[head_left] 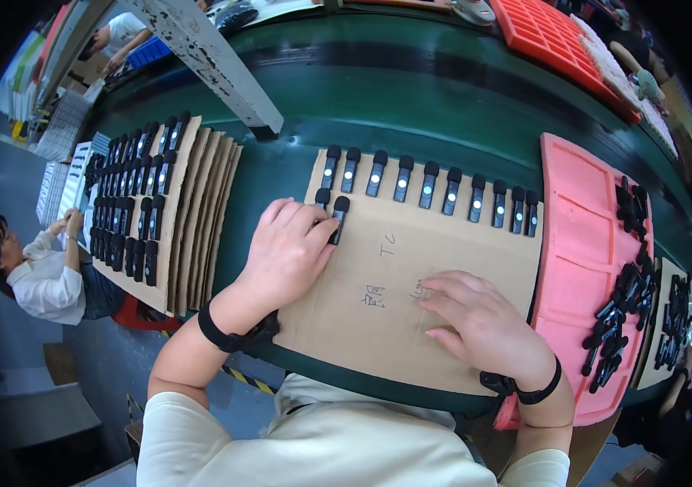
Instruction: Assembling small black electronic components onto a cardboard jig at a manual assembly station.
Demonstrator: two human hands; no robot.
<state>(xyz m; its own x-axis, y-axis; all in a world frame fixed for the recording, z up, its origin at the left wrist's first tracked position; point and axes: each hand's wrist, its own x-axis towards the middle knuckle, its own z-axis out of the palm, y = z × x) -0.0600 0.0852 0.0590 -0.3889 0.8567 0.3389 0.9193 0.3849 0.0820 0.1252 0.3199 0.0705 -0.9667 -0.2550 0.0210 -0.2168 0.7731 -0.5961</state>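
A flat cardboard sheet [411,300] lies on the green worktop [411,105] directly in front of the person. Along its far edge a row of small black oblong devices [430,185] is laid side by side, each with a rounded dark cap and a pale round dot on its face. A second row is begun at the left end, where two further devices lie.

The left hand [285,256] rests on the sheet with its fingertips closed on the nearer device of the second row [338,219]; the grip appears to be a light pinch on the long sides. The right hand [476,321] lies flat and spread on the cardboard, holding nothing. A black band is worn on each wrist.

Handling is judged as follows. Each device is likely light and rigid, with a smooth plastic shell that may slip under a loose pinch. It is best taken by the two long edges near mid-length, clear of the dotted face and the cap. The cardboard is thin and is expected to flex if lifted at one edge, so the rows could slide; it is best supported from beneath at both sides.

To the left, a stack of similar cardboard sheets [200,219] carries a full set of devices. To the right, a pink moulded tray [585,268] holds loose black parts [618,316]. Another person [46,276] works at far left.
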